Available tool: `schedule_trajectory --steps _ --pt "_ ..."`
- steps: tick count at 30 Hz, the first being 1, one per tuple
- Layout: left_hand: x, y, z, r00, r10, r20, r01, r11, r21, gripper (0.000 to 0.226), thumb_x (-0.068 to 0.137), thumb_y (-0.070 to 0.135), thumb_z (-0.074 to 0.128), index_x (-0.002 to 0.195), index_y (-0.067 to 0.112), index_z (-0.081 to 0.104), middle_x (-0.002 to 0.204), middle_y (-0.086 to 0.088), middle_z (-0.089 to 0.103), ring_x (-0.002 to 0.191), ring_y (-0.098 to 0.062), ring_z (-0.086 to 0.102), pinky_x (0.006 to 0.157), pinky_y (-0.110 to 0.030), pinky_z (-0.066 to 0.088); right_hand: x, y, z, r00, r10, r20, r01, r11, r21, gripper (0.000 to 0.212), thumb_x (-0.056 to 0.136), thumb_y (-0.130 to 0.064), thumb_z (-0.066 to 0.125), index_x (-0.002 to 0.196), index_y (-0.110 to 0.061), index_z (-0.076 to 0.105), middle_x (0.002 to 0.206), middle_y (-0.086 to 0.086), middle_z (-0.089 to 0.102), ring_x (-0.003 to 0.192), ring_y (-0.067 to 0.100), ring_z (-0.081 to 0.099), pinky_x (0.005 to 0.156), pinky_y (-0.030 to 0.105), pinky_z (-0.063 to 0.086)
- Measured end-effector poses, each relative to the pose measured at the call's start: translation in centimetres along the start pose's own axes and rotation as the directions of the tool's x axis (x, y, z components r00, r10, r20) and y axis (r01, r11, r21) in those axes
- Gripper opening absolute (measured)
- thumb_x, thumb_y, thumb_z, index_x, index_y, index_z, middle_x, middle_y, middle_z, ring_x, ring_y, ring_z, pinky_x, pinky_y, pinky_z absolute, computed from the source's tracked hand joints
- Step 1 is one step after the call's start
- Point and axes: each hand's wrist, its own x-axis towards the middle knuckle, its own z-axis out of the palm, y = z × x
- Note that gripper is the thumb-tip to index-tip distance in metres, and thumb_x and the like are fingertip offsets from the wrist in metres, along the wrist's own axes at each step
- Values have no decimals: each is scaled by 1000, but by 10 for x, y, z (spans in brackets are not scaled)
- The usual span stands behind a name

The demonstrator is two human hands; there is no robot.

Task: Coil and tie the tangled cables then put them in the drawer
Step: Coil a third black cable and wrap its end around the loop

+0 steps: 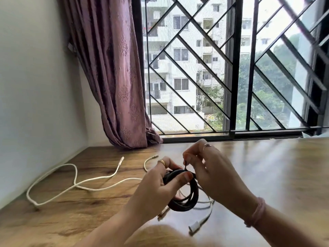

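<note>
Head view
Black cable [185, 193]: wound into a coil, held up just above the wooden table [258, 175], near its front middle.
Left hand [160, 182]: fingers and thumb curled round the top of the coil, gripping the loops together; a ring on one finger.
Right hand [210, 168]: thumb and forefinger pinch a thin black end that rises from the top of the coil; the other fingers are bent beside it. A pink band sits on the wrist.
White cable [74, 182]: lies loose and uncoiled on the table to the left, its loops spreading toward the wall [35, 86].
White plug end [195, 226]: on the table below the coil, with more white cable partly hidden behind the black loops.
Containers: no drawer in view.
Around: pink curtain [110, 68] hangs at the back left corner; barred window [231, 68] runs along the table's far edge.
</note>
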Motion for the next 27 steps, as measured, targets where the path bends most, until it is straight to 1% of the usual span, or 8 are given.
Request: schedule_trajectory --steps 4,7,13,16,18,21,24,27 --pt "3 0 -3 1000 29 6 -29 999 -14 22 75 37 70 77 23 54 47 12 51 44 -3 43 47 -16 39 -5 -9 -1 986 -162 -34 160 985 -63 11 89 -8 54 83 -17 55 73 -4 63 81 19 56 69 33 46" --pt "2 2 -5 998 60 17 -60 998 -11 22 75 35 71 80 21 54 51 12 57 45 1 48 47 -12 40 -5 -13 -3 978 -200 -64 198 979 -36 6 87 -11 52 84 -13 57 73 -6 62 76 17 57 67 29 43" --pt "-2 8 -5 996 12 92 -12 1000 1 28 72 45 70 82 25 54 53 9 57 47 -7 52 50 -23 46 1 -3 -3 998 -56 8 55 991 122 12 91 -9 57 83 -18 54 63 -13 59 52 5 51 51 13 37" --pt "-5 12 1 996 -16 91 13 999 33 42 70 46 74 90 18 50 63 -1 64 53 -16 55 55 -45 52 2 1 -3 996 -25 86 15 993 114 14 90 -13 58 81 -23 55 68 -9 62 58 6 54 55 19 43" --pt "-7 14 4 996 -24 83 18 997 72 37 74 39 75 91 19 49 69 -7 65 57 -18 54 65 -52 51 3 2 -4 992 -10 122 -2 995 99 17 90 -13 59 79 -26 54 70 -11 62 64 4 56 56 14 42" --pt "-7 17 5 996 -36 79 28 995 96 40 72 42 74 92 20 48 72 -9 67 59 -19 55 70 -54 49 3 4 -3 987 62 149 -77 992 97 16 90 -16 60 78 -25 55 68 -11 62 62 3 57 56 13 43" --pt "-7 18 7 996 -45 81 35 992 122 44 70 50 70 93 20 48 74 -9 68 60 -17 56 70 -54 51 2 7 2 961 212 178 -239 960 149 13 91 -20 60 78 -23 59 75 -7 66 68 10 62 63 22 49" --pt "-7 15 7 996 -46 77 34 989 146 41 69 52 64 93 22 48 61 8 62 56 -12 53 70 -53 52 1 8 4 939 292 182 -320 935 152 14 91 -21 60 77 -23 60 78 -7 66 70 4 59 64 24 47"
